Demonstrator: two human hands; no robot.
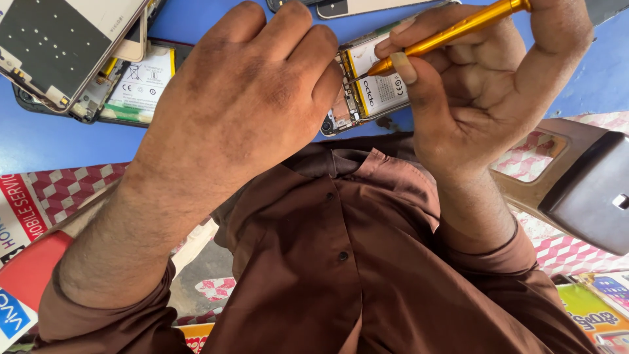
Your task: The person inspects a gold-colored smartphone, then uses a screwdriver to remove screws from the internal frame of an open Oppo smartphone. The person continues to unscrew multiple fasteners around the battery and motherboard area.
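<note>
While my left hand (242,98) pressed, fingers curled, on the opened phone (370,88) lying on the blue tabletop (39,141), my right hand (472,78) pinched the golden screwdriver (452,31), tip at a screw; I judged unscrewing underway, needing steady turning. Beyond lay another dismantled phone (131,82).

Blue work surface (39,141), opened phone (367,92) with battery exposed, second dismantled phone (131,85)

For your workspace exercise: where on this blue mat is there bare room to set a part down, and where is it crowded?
Bare blue mat lies below the opened phones at far left, and at the right edge. The middle is crowded: left hand, right hand, screwdriver and open phone.
</note>
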